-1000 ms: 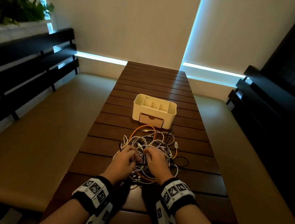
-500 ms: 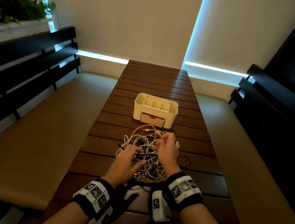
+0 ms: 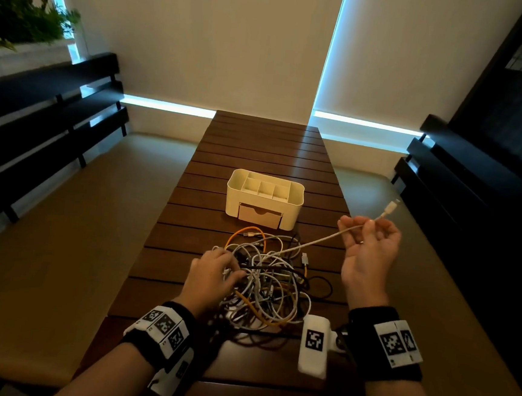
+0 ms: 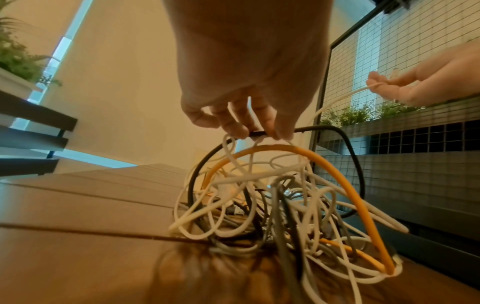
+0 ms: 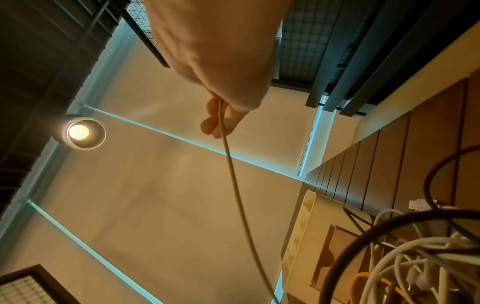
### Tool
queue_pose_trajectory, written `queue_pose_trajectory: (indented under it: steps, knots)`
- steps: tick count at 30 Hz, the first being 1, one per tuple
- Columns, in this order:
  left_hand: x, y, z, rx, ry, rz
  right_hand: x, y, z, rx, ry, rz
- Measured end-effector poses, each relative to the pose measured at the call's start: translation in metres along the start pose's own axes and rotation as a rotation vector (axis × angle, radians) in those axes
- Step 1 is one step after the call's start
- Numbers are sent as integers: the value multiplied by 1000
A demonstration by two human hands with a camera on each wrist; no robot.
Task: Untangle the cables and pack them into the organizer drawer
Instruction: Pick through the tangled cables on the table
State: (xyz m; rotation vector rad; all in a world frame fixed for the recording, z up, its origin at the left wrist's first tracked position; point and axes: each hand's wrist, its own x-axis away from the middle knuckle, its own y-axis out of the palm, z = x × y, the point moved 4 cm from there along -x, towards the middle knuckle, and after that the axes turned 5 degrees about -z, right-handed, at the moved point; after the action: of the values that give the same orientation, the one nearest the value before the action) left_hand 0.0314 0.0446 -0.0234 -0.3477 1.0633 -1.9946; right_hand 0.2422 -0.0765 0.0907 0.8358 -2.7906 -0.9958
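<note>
Early stage, we judge: our right hand [image 3: 367, 245] pinches one white cable [image 3: 316, 241] half-drawn from the tangle [image 3: 265, 280] on the slatted table [image 3: 257, 153], left hand [image 3: 212, 272] gripping the tangle's strands; organizer drawer [image 3: 259, 216] closed, nothing packed.

your forearms are bare, with no sleeves. each wrist wears a wide black band [image 3: 385, 344] carrying white panels printed with black square marker patterns. on the left band [image 3: 159, 331] you can see three markers in a row, with another white piece hanging below it. the right wrist has a white boxy block [image 3: 314, 346] sticking out to the inner side, with one marker on its face and what looks like a small round lens beside it. a ring may sit on one finger of your right hand [image 3: 369, 248].
</note>
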Motion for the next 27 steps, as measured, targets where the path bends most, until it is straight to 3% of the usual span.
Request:
queue_pose_trajectory:
  steps: [4,6,8,12,14,16,18,20,23,27]
  knots:
    - [1,-10,22,76,108,85,7,10,9,-6,54,-101]
    - [-6,-5,38,114,112,-9,13,20,14,-11,69,-152]
    - [-15,5,47,3,109,-141,15,26,14,-66,69,-160]
    - [-17,11,24,91,8,-216,-2,14,0,-124,87,-41]
    - [-13,10,22,101,33,-243,-1,12,6,264,143,-109]
    - [-14,4,31,99,110,-190,11,19,31,841,210,-350]
    - [-17,0,42,54,167,-142,31,25,63,1179,278,-598]
    - [-19,1,46,-40,173,-139,44,26,79,1226,316,-690]
    - [-17,6,40,-91,137,-157,45,27,86,1311,343,-713]
    - [-13,10,42,-86,165,-135,47,32,85,1525,265,-657]
